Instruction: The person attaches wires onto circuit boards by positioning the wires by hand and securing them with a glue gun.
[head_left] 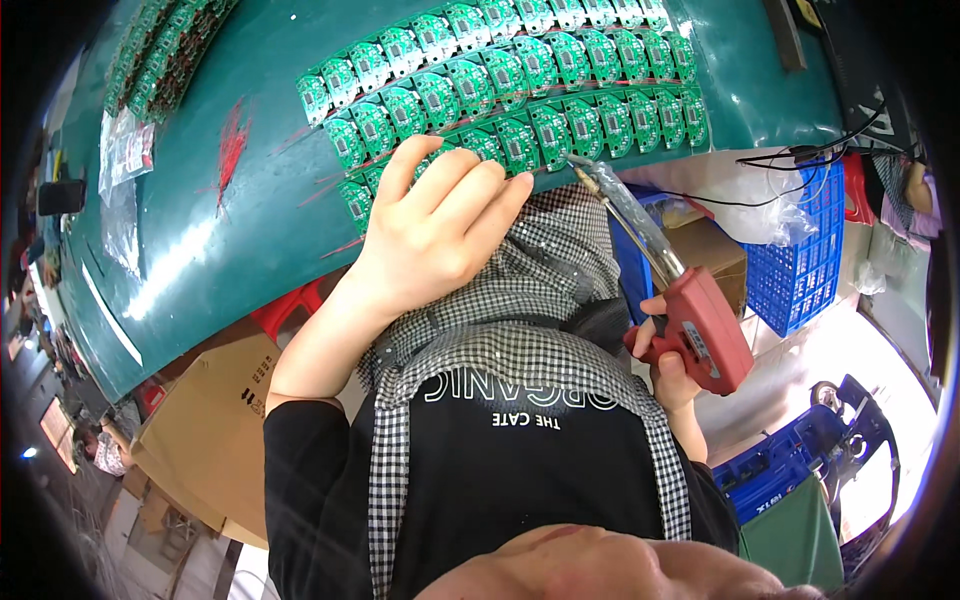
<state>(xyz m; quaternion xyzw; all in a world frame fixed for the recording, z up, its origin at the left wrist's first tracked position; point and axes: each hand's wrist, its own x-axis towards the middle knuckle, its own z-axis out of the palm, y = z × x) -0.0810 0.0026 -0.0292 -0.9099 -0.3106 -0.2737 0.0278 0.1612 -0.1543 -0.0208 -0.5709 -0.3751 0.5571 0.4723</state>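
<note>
Fingers (468,190) of the left hand (425,240) were bent over the nearest row of green circuit boards (583,122) on the desk (260,235), perhaps steadying it; whether they pinched anything, I couldn't tell. The right hand (674,378) gripped a red soldering gun (712,318), apparently to aim its tip at that row.

Board rows (552,132) on table (265,225), wire bundle (232,152) leftward

At frame center, the left hand (440,218) covers part of the lowest of three rows of green circuit boards (550,138) on a green bench (205,225); at right, the right hand (676,368) grips a red soldering gun (706,322), its tip (588,182) angled toward that row.
</note>
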